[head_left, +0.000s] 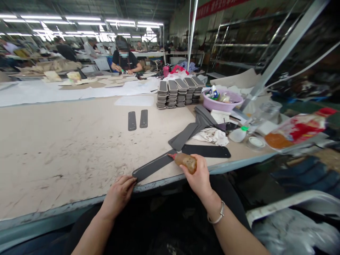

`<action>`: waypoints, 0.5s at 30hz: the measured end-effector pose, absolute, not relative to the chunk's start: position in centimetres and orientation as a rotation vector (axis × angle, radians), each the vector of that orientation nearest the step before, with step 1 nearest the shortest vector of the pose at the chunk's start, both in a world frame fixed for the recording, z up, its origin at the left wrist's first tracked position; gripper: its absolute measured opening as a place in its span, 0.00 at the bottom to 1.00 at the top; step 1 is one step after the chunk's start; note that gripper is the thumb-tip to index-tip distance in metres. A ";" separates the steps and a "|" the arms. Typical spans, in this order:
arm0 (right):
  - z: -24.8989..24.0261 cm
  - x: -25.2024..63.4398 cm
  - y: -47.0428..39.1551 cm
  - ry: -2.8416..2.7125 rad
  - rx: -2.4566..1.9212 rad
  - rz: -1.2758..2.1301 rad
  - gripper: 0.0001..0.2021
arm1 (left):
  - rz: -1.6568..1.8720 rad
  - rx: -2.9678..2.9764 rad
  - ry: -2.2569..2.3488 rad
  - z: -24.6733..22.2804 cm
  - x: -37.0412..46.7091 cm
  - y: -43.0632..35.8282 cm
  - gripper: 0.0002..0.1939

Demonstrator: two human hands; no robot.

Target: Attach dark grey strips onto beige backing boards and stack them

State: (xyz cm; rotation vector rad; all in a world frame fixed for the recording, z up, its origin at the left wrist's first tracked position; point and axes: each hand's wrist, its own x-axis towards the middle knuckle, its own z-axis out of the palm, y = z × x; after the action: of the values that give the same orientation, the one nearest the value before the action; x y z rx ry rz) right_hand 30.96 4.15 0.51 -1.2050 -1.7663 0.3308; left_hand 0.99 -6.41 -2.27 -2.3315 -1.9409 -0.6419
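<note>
My right hand (198,174) is wrapped round a glue bottle (187,162) of brownish liquid, tilted so its red nozzle meets the far end of a long dark grey strip (154,165). A thin glossy line runs along the strip's upper edge. At the strip's near left end, by the table edge, the fingers of my left hand (122,189) press together on its corner. Just beyond the bottle lies a black strip (207,151) with rounded ends. More grey strips (183,136) are fanned out in a loose pile behind it.
Two short dark pieces (132,120) lie mid-table. Behind are stacked pieces (177,94) in several columns and a purple basin (221,102). To the right sit a white cloth (212,136), a green-capped bottle (238,134) and a red-printed bag (297,129). A co-worker (124,58) sits across.
</note>
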 end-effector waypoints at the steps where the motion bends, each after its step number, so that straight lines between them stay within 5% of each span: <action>1: 0.5 31.2 4.4 -1.754 -1.224 0.319 0.21 | -0.643 -2.329 -1.938 -2.3 0.9 -6.4 0.11; 8: 1.0 31.6 4.5 -1.705 -1.227 0.296 0.21 | -0.638 -2.323 -1.948 -2.4 1.0 -6.5 0.12; 15: 1.0 28.3 1.8 -1.799 -1.056 0.620 0.24 | -0.605 -2.340 -2.008 -1.3 1.8 -6.8 0.12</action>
State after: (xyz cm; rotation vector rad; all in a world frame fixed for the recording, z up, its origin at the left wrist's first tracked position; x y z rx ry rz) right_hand 28.30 1.84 1.02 -1.0565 -1.7989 0.6203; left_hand 1.82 -6.77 -1.26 -2.3402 -2.0079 -0.6048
